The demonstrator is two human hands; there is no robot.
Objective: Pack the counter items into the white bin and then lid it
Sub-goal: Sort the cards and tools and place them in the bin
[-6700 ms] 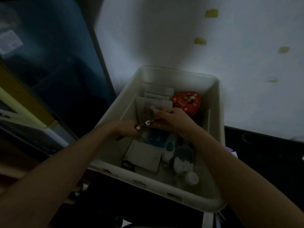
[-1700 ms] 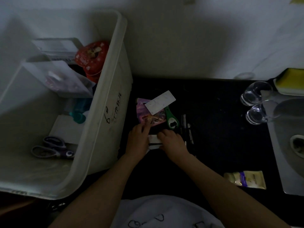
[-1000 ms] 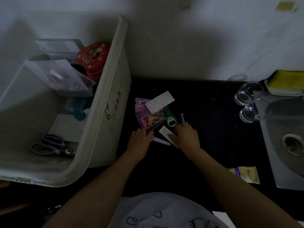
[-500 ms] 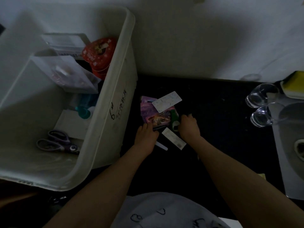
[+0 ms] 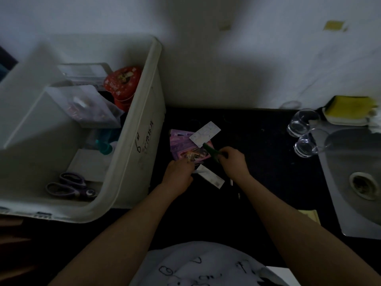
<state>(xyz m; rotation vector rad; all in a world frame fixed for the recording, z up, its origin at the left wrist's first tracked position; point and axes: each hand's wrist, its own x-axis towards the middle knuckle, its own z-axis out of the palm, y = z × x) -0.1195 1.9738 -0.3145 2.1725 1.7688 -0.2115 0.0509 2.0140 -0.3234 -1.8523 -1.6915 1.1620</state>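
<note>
Dim light. White bin (image 5: 144,129), smooth plastic, open-topped, stands left on the black surface (image 5: 257,162); inside lie purple-handled scissors (image 5: 70,185), a red round tin (image 5: 122,84) and a clear pouch (image 5: 90,106). Right of the bin: glossy purple packets (image 5: 183,146) under a white card (image 5: 205,134). Right hand (image 5: 234,162), fingers curled round a green opener (image 5: 211,151). Left hand (image 5: 179,174) pinches a flat white strip (image 5: 211,178) near the packets. Far right: two clear glasses (image 5: 303,133), yellow sponge (image 5: 348,109), steel sink (image 5: 358,180).

Open white bin (image 5: 142,129) beside purple packets (image 5: 183,145)
</note>
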